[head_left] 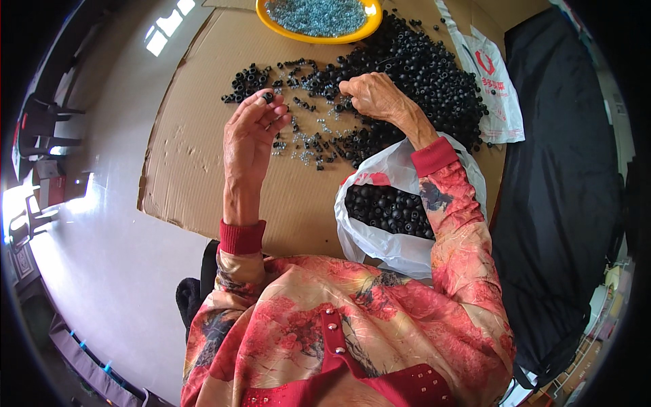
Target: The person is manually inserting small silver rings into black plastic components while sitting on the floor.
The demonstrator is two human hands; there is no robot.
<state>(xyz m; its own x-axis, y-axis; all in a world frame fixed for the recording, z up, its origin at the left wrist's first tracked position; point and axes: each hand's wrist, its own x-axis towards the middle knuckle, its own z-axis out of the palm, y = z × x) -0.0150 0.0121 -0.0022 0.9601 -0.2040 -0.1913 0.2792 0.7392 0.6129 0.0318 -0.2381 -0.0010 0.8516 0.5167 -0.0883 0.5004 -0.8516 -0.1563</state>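
Observation:
My left hand (253, 129) is raised over the cardboard, its fingertips pinching a small round black part (268, 97) with a hole in it. My right hand (375, 95) reaches to the left edge of a big pile of black round parts (424, 64). Its fingers are curled together, and what they hold, if anything, is hidden. Between the hands lie small black pieces (315, 144) mixed with tiny clear ones (305, 157). A smaller black cluster (247, 80) sits just beyond my left hand.
A yellow bowl (373, 26) of clear bluish pieces stands at the far edge of the cardboard sheet (183, 159). Below my right forearm, a white plastic bag (352, 237) holds more black parts. Another white bag (505, 112) lies flat at the right, beside a long black cover (556, 183).

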